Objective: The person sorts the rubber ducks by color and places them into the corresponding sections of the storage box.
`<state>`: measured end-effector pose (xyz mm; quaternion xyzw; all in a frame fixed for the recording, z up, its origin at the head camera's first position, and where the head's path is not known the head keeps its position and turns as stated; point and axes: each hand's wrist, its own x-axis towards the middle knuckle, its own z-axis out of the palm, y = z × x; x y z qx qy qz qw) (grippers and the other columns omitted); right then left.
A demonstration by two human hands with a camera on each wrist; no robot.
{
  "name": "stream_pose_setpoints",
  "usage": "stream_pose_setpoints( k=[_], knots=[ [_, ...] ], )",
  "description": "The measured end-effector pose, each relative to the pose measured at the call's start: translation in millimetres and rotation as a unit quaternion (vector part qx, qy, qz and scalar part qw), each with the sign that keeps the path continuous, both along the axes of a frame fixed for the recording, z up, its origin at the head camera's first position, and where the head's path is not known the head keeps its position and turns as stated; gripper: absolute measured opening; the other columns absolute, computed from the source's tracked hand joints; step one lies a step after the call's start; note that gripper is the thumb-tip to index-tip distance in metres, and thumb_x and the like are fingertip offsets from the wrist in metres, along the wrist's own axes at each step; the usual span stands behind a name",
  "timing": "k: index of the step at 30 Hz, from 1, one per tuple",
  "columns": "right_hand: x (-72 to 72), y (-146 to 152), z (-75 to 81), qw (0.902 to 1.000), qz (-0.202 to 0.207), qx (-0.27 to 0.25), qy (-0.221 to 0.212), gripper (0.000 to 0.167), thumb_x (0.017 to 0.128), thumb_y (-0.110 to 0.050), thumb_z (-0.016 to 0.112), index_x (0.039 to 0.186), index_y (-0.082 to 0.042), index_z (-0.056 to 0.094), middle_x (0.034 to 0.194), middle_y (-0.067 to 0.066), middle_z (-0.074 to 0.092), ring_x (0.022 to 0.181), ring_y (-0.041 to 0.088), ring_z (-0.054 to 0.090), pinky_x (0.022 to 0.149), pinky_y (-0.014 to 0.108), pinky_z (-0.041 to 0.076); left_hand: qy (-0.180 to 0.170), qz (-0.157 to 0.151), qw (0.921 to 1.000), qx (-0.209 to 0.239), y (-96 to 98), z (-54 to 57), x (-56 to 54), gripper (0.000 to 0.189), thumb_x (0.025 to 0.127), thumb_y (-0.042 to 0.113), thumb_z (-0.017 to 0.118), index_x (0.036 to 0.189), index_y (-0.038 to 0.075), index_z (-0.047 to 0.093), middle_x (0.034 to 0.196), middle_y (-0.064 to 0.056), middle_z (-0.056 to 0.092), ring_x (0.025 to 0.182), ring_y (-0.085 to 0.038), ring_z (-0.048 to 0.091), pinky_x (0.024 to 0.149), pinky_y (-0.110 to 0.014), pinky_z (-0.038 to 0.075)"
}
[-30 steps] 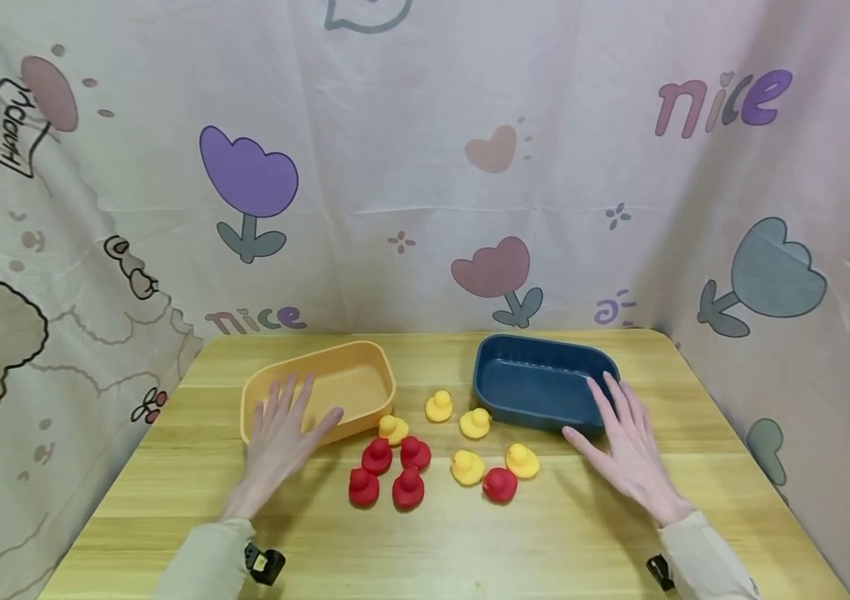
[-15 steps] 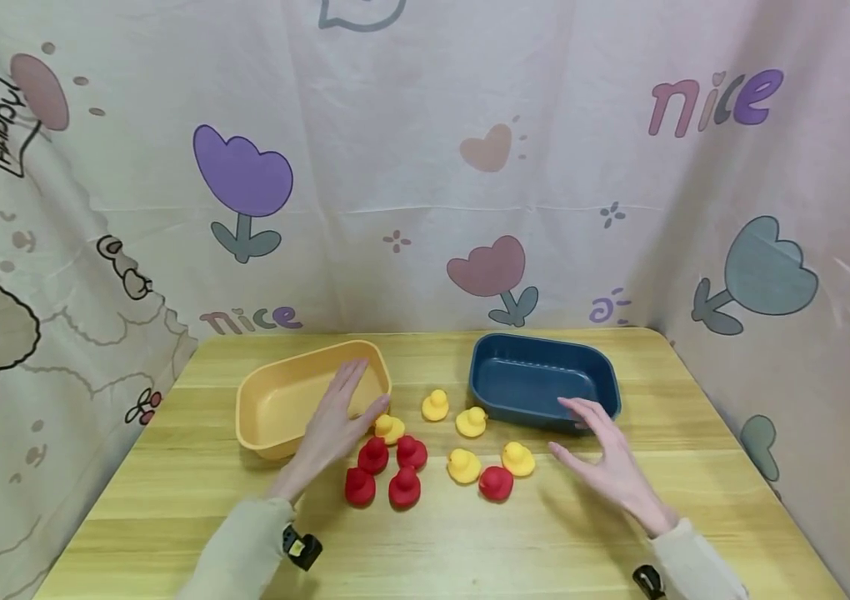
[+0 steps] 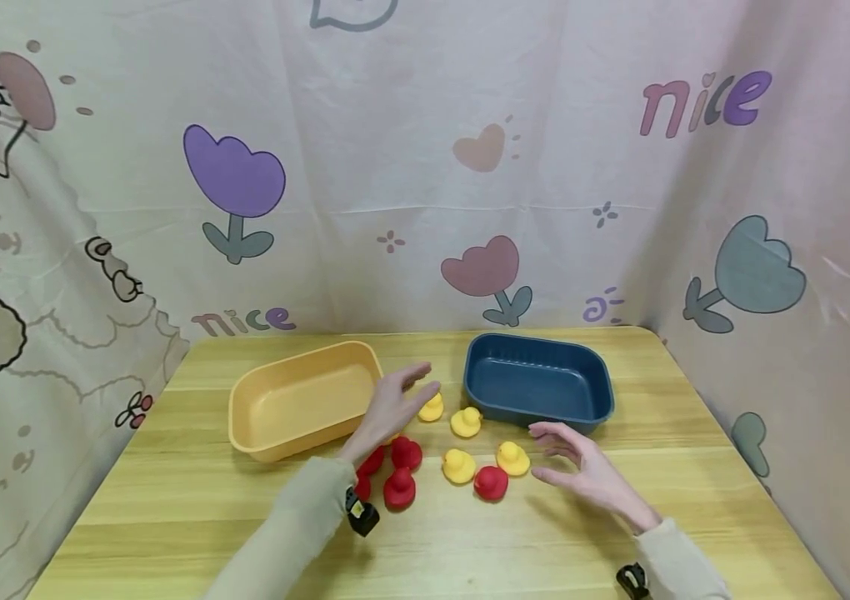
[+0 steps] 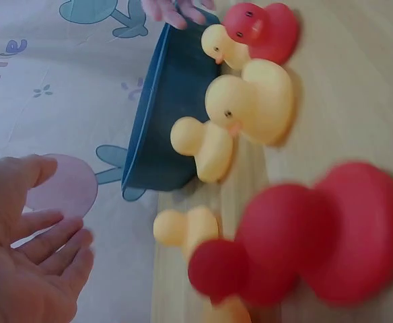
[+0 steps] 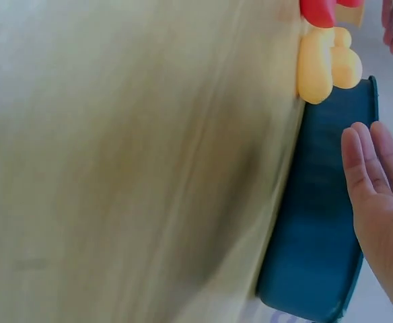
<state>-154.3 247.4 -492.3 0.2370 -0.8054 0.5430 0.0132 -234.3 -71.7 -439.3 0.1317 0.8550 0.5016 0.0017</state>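
Observation:
My left hand (image 3: 389, 407) hovers in the head view beside the yellow basin's right end, fingers loosely bent and holding nothing. Just under its fingers is a yellow rubber duck (image 3: 432, 407); another, by the basin, is mostly covered by the hand. Several red rubber ducks (image 3: 399, 489) sit below the left wrist, partly hidden by it. My right hand (image 3: 582, 473), relaxed and holding nothing, is in front of the blue basin (image 3: 537, 379). Left of its fingertips sit a yellow duck (image 3: 512, 458) and a red duck (image 3: 491, 483). In the right wrist view its fingers (image 5: 378, 161) look extended.
The yellow basin (image 3: 245, 429) stands at the back left of the wooden table (image 3: 470, 558). Two more yellow ducks, one (image 3: 466, 422) near the blue basin and one (image 3: 458, 467) closer in, sit mid-table. A printed curtain (image 3: 365, 167) hangs behind the table.
My left hand has swept right from over the yellow basin toward the yellow ducks. My right hand has moved left and nearer, off the blue basin's rim, its fingers bending more. Ducks and basins stay put.

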Motion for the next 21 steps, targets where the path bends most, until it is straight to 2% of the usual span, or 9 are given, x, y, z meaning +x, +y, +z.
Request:
stream_pose_setpoints(
  k=[3,6,10,13,21],
  knots=[
    [-3.0,-2,-4.5,0.9996,0.022,0.000,-0.016,0.055,0.087,-0.005,0.077,0.133,0.011,0.052,0.127,0.035,0.058,0.113,0.014,0.064,0.096,0.027,0.058,-0.012,-0.011,0.9998,0.008,10.7,-1.2,-7.8,0.044,0.097,0.026,0.068,0.134,0.003,0.063,0.132,-0.016,0.067,0.121,-0.032,0.065,0.107,-0.045,0.055],
    [-5.5,-4,-9.0,0.9988,0.038,-0.005,-0.029,0.055,0.087,-0.004,0.076,0.133,0.013,0.050,0.127,0.035,0.057,0.113,0.016,0.064,0.095,0.027,0.059,-0.038,-0.015,0.9990,0.016,18.2,-3.1,-14.7,0.038,0.097,0.022,0.068,0.128,0.001,0.067,0.124,-0.017,0.071,0.113,-0.032,0.068,0.100,-0.042,0.060],
    [-9.1,-4,-13.0,0.9975,0.052,-0.009,-0.047,0.056,0.087,-0.004,0.076,0.133,0.014,0.049,0.128,0.035,0.056,0.112,0.018,0.063,0.095,0.026,0.059,-0.079,-0.009,0.9965,0.027,24.9,-6.3,-22.3,0.036,0.094,0.020,0.071,0.124,-0.001,0.069,0.120,-0.018,0.073,0.112,-0.033,0.069,0.098,-0.042,0.060],
    [-12.3,-4,-14.8,0.9965,0.060,-0.006,-0.058,0.057,0.087,-0.005,0.076,0.134,0.013,0.049,0.128,0.034,0.055,0.111,0.018,0.062,0.095,0.025,0.059,-0.097,-0.005,0.9946,0.036,29.4,-9.4,-28.1,0.038,0.093,0.019,0.073,0.123,-0.004,0.069,0.118,-0.019,0.073,0.114,-0.034,0.068,0.100,-0.044,0.059],
    [-19.2,-4,-16.2,0.9940,0.075,0.024,-0.076,0.059,0.086,-0.007,0.077,0.136,0.009,0.050,0.126,0.030,0.056,0.104,0.021,0.059,0.084,0.027,0.061,-0.099,-0.018,0.9930,0.062,42.3,-17.2,-37.6,0.035,0.088,0.013,0.077,0.116,-0.008,0.071,0.110,-0.023,0.074,0.104,-0.033,0.073,0.091,-0.038,0.063]
  ],
)
